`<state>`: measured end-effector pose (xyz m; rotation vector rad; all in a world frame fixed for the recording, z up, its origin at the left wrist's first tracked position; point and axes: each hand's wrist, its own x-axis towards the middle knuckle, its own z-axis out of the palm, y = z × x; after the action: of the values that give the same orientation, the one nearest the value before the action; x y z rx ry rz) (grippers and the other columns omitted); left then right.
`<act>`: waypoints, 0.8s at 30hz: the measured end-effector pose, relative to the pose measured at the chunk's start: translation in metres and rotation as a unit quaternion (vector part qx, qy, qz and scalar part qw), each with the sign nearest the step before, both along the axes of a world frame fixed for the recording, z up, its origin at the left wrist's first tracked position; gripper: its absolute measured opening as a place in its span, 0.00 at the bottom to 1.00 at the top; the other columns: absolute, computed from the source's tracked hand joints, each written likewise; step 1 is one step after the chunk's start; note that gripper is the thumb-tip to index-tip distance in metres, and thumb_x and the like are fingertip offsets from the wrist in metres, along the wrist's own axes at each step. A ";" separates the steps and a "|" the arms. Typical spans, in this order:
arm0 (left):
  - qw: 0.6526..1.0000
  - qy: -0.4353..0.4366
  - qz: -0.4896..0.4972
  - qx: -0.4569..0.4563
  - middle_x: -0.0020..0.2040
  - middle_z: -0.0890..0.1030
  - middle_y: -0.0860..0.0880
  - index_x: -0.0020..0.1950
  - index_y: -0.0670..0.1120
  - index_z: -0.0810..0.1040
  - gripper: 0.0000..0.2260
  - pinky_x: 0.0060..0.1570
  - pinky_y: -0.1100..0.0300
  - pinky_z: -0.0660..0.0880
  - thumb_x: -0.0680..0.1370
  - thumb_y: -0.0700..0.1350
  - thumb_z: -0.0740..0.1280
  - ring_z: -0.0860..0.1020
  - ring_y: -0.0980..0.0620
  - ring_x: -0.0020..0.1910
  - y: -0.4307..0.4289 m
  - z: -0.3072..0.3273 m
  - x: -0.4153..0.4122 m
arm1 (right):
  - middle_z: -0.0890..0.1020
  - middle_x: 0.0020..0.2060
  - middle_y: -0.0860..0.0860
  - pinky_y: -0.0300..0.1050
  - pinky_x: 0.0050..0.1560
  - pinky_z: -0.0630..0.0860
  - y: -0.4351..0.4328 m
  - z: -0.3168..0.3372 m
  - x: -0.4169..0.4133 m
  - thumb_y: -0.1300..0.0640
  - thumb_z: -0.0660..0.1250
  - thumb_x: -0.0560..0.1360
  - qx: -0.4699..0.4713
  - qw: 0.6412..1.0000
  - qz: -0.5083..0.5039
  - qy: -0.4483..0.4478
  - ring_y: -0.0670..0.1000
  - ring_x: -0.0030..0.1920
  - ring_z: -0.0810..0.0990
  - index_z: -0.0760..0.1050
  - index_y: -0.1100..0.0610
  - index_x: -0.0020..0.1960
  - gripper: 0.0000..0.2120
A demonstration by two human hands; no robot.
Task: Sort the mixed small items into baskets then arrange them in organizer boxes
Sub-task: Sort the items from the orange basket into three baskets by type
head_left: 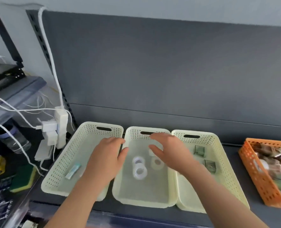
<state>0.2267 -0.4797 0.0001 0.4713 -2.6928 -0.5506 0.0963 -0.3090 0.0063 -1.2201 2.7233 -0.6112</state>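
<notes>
Left hand (pixel 106 159) and right hand (pixel 169 150) hovered spread and empty over the middle basket (pixel 144 197); tape rolls (pixel 139 168) lay just below their fingers (pixel 154 149); an orange basket (pixel 258 176) of mixed items, apparently blurred, stood well right.

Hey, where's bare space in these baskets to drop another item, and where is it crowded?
Free: the near half of the middle basket, in front of the tape rolls; the left basket beyond the small packet; the near end of the right basket, in front of the dark clips. Crowded: the orange basket, heaped with items, and the middle basket's far end under both the left hand and the right hand.
</notes>
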 end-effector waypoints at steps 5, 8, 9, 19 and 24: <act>0.993 0.053 -0.108 0.006 0.56 0.80 0.52 0.60 0.47 0.78 0.16 0.56 0.59 0.69 0.77 0.53 0.62 0.74 0.50 0.58 0.096 0.016 -0.056 | 0.75 0.65 0.44 0.43 0.62 0.70 0.111 0.011 -0.022 0.50 0.60 0.79 -0.019 0.995 -0.094 0.026 0.47 0.66 0.72 0.71 0.50 0.68 0.19; 0.985 0.054 -0.162 0.037 0.56 0.79 0.54 0.61 0.49 0.78 0.13 0.57 0.62 0.67 0.78 0.51 0.65 0.74 0.52 0.58 0.162 0.009 -0.095 | 0.77 0.63 0.45 0.40 0.62 0.68 0.186 0.013 -0.041 0.51 0.61 0.78 -0.030 0.989 -0.139 0.032 0.47 0.64 0.74 0.72 0.51 0.67 0.18; 0.982 0.050 -0.175 0.047 0.55 0.79 0.54 0.60 0.49 0.78 0.13 0.56 0.63 0.67 0.78 0.50 0.65 0.74 0.53 0.57 0.185 0.006 -0.108 | 0.78 0.63 0.45 0.39 0.61 0.68 0.211 0.014 -0.048 0.51 0.62 0.78 -0.026 0.988 -0.150 0.036 0.47 0.64 0.74 0.73 0.51 0.67 0.18; 0.967 -0.041 -0.213 0.137 0.61 0.77 0.53 0.66 0.49 0.74 0.18 0.60 0.59 0.72 0.78 0.51 0.65 0.75 0.55 0.59 0.371 -0.017 -0.230 | 0.80 0.60 0.49 0.46 0.55 0.75 0.414 -0.005 -0.137 0.54 0.63 0.77 0.005 0.980 -0.201 0.007 0.51 0.57 0.79 0.77 0.53 0.63 0.15; 0.977 -0.100 -0.158 0.100 0.60 0.77 0.47 0.63 0.44 0.74 0.19 0.55 0.54 0.75 0.77 0.54 0.65 0.76 0.48 0.58 0.415 -0.031 -0.282 | 0.78 0.62 0.48 0.45 0.58 0.74 0.448 -0.022 -0.175 0.53 0.64 0.77 0.001 0.981 -0.192 -0.033 0.51 0.59 0.78 0.75 0.52 0.64 0.16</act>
<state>-0.0556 -0.0650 -0.0312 0.1539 -2.9418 -0.9122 -0.0789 0.1388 -0.0162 -0.6564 2.9174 -0.6682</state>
